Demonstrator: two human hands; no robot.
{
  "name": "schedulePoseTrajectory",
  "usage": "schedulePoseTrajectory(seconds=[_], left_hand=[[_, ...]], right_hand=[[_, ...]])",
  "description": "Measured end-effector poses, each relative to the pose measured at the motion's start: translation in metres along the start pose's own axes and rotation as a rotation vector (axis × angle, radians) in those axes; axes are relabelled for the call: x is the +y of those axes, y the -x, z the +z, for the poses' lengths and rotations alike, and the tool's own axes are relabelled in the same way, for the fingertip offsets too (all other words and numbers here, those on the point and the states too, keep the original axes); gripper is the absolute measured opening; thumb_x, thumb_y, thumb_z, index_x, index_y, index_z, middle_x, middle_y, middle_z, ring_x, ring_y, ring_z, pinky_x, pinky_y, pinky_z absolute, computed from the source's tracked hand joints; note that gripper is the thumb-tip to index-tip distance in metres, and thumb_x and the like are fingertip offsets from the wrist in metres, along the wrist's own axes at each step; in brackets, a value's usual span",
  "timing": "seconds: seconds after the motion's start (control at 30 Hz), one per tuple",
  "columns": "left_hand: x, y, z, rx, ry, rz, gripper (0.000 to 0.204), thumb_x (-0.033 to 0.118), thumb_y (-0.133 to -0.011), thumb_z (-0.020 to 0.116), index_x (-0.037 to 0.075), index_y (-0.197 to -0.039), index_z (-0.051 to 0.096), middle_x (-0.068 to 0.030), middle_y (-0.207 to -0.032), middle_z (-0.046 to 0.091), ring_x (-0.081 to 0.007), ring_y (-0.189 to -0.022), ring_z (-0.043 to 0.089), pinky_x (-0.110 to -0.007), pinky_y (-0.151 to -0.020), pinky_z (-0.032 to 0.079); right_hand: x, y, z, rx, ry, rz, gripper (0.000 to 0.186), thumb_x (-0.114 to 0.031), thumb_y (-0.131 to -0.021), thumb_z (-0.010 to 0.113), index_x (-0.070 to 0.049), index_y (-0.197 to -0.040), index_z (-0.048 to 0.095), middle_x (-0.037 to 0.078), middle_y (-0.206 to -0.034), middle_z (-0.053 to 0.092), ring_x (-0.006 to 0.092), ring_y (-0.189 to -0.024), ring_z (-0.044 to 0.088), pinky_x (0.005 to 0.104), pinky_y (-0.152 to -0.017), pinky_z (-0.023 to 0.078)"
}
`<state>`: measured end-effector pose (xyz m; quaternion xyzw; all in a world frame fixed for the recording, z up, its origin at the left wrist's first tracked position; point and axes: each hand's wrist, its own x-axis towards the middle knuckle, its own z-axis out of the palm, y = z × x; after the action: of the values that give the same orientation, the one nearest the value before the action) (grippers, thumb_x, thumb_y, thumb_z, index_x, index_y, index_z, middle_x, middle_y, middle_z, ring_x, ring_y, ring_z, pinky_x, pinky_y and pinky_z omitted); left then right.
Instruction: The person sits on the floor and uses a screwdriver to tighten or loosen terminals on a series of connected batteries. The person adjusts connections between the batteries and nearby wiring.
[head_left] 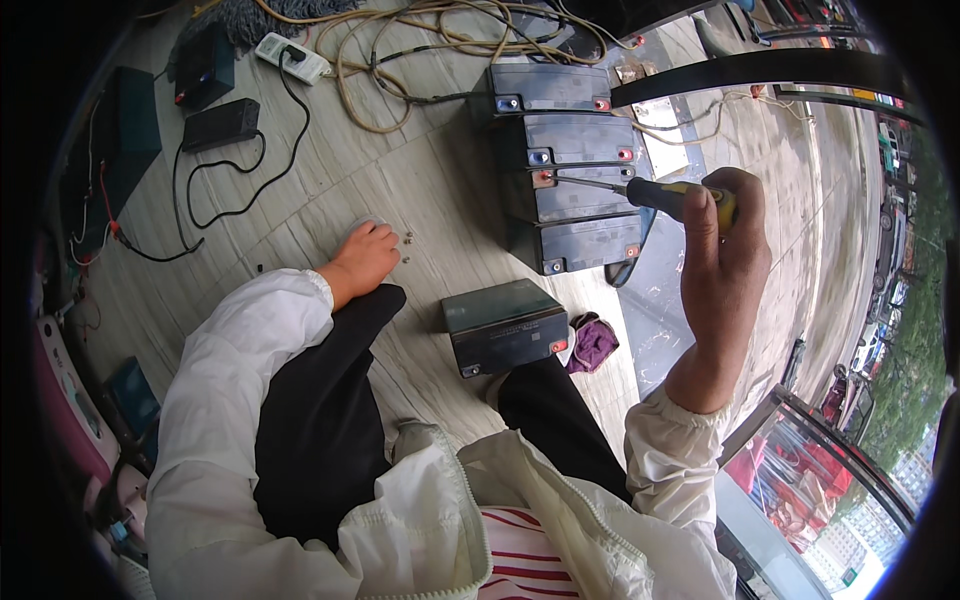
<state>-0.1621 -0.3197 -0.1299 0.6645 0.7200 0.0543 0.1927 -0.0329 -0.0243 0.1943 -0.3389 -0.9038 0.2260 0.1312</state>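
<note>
My right hand (pixel 725 250) is wrapped around the black and yellow handle of a screwdriver (pixel 665 197). Its thin shaft points left across the third battery (pixel 580 198) in a row, the tip at that battery's left terminal. Three more dark batteries of the row, the nearest one (pixel 590 243) among them, stand beside it with red and blue terminal marks. Low at the floor, my left hand (pixel 365 257) has its fingers curled down beside several small metal pieces (pixel 406 240). A pale rounded edge shows past the fingers; what they hold, if anything, is hidden.
A single battery (pixel 505 325) lies near my knees beside a purple cloth (pixel 595 343). Coiled tan cable (pixel 390 70), a white power strip (pixel 292 58) and a black power adapter (pixel 222 125) are farther off. A glass-fronted case (pixel 800 470) stands at the right.
</note>
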Motion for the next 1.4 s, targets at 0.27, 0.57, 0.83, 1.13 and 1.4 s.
schedulePoseTrajectory(seconds=[0.27, 0.57, 0.83, 1.13, 1.4], left_hand=[[0.001, -0.001, -0.001, 0.019, 0.007, 0.004, 0.008, 0.013, -0.071, 0.058, 0.010, -0.076, 0.064, -0.0045, -0.092, 0.056, -0.0234, -0.105, 0.050, -0.036, -0.092, 0.037], [0.001, -0.001, -0.002, -0.001, 0.006, 0.001, 0.008, 0.013, -0.071, 0.059, 0.010, -0.076, 0.064, -0.0047, -0.092, 0.056, -0.0234, -0.106, 0.050, -0.036, -0.092, 0.037], [0.000, 0.000, 0.000, 0.012, -0.016, 0.001, 0.008, 0.013, -0.070, 0.060, 0.010, -0.076, 0.064, -0.0050, -0.091, 0.056, -0.0238, -0.106, 0.050, -0.036, -0.093, 0.037], [0.001, -0.002, -0.001, 0.005, -0.001, 0.002, 0.009, 0.013, -0.071, 0.059, 0.010, -0.077, 0.064, -0.0049, -0.092, 0.056, -0.0238, -0.107, 0.050, -0.036, -0.093, 0.037], [0.001, -0.002, -0.001, 0.011, 0.006, 0.000, 0.009, 0.013, -0.071, 0.059, 0.010, -0.077, 0.065, -0.0052, -0.092, 0.056, -0.0240, -0.107, 0.050, -0.036, -0.093, 0.037]], right_hand=[[0.012, -0.003, 0.004, 0.112, -0.025, -0.279, 0.022, -0.022, -0.091, 0.063, -0.004, -0.098, 0.053, 0.013, -0.071, 0.062, 0.0248, -0.064, 0.064, 0.0329, -0.058, 0.049], [0.007, -0.004, -0.001, 0.002, -0.067, -0.239, 0.016, -0.010, -0.088, 0.061, -0.002, -0.100, 0.054, 0.013, -0.083, 0.062, 0.0206, -0.076, 0.063, 0.0293, -0.066, 0.049], [-0.006, -0.002, -0.006, -0.085, -0.133, 0.051, 0.014, -0.006, -0.087, 0.062, -0.002, -0.097, 0.054, 0.013, -0.081, 0.059, 0.0140, -0.076, 0.058, 0.0269, -0.066, 0.048], [0.017, -0.007, 0.004, 0.092, -0.039, -0.356, 0.023, -0.016, -0.091, 0.064, -0.003, -0.104, 0.050, 0.011, -0.072, 0.062, 0.0159, -0.060, 0.060, 0.0271, -0.057, 0.048], [0.002, -0.002, -0.002, -0.032, -0.064, -0.053, 0.022, -0.012, -0.089, 0.062, -0.002, -0.105, 0.049, 0.014, -0.081, 0.061, 0.0173, -0.072, 0.061, 0.0285, -0.066, 0.050]])
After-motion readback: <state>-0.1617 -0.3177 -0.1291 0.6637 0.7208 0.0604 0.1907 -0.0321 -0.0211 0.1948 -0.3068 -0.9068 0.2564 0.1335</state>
